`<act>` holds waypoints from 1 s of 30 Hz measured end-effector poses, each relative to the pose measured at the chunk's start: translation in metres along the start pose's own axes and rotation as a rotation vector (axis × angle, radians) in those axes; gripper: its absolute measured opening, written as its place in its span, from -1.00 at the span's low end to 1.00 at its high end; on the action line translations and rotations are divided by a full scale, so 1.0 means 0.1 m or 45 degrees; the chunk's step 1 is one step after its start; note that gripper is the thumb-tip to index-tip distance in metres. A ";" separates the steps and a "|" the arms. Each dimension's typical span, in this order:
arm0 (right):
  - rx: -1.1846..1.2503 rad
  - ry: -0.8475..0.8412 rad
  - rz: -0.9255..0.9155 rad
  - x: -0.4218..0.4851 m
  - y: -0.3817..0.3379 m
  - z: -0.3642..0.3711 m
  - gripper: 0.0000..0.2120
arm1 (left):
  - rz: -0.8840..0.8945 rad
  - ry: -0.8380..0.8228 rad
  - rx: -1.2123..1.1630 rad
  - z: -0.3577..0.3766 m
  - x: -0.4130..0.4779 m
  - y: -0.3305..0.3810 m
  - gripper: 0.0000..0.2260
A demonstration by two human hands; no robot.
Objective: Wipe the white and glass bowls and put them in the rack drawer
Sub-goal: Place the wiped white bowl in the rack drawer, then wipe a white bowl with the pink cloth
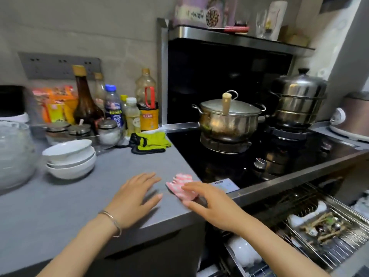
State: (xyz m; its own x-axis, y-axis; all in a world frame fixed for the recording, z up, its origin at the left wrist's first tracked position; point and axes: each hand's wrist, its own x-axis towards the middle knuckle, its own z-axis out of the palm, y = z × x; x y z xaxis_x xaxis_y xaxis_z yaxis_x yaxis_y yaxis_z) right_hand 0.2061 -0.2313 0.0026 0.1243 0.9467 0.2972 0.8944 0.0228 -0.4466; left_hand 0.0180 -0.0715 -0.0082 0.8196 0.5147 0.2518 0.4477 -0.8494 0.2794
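Note:
A stack of white bowls [70, 159] stands on the grey counter [60, 206] at the left. A large glass bowl [14, 154] sits at the far left edge, partly cut off. A pink and white checked cloth [180, 185] lies near the counter's front right corner, beside the hob. My right hand [211, 204] hovers over the cloth with fingers spread, its fingertips at the cloth's near edge. My left hand [135, 198] is flat and open just above the counter, left of the cloth. The wire rack drawer [329, 246] is pulled out below the hob.
A black hob [259, 156] carries a lidded steel pot [227, 120] and a tall steamer [297, 100]. Bottles and jars [111, 114] line the back wall; green gloves [149, 142] lie beside them. White dishes [245, 252] and utensils sit in the drawer. A rice cooker [353, 118] stands far right.

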 end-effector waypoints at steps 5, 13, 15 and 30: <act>-0.193 -0.075 0.086 0.13 -0.05 0.14 -0.69 | -0.032 0.001 -0.047 -0.08 -0.16 -0.17 0.00; -0.336 -0.017 0.143 0.31 -0.01 0.19 -0.82 | -0.027 -0.021 -0.120 -0.15 -0.17 -0.13 -0.43; -0.311 0.043 0.166 0.38 0.01 0.16 -0.83 | -0.026 -0.037 -0.161 -0.17 -0.15 -0.09 -0.39; 1.526 -0.361 0.354 1.05 -1.09 -0.01 -0.72 | -0.368 0.553 -1.416 -0.84 -0.27 -0.22 -0.88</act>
State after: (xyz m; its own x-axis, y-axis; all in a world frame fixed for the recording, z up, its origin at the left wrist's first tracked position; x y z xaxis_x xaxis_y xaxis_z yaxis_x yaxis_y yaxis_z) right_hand 0.1225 -0.1344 0.0833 0.0158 0.9984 -0.0544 -0.1158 -0.0522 -0.9919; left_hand -0.0442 -0.0575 0.0570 0.4587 0.8441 0.2776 -0.1296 -0.2456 0.9607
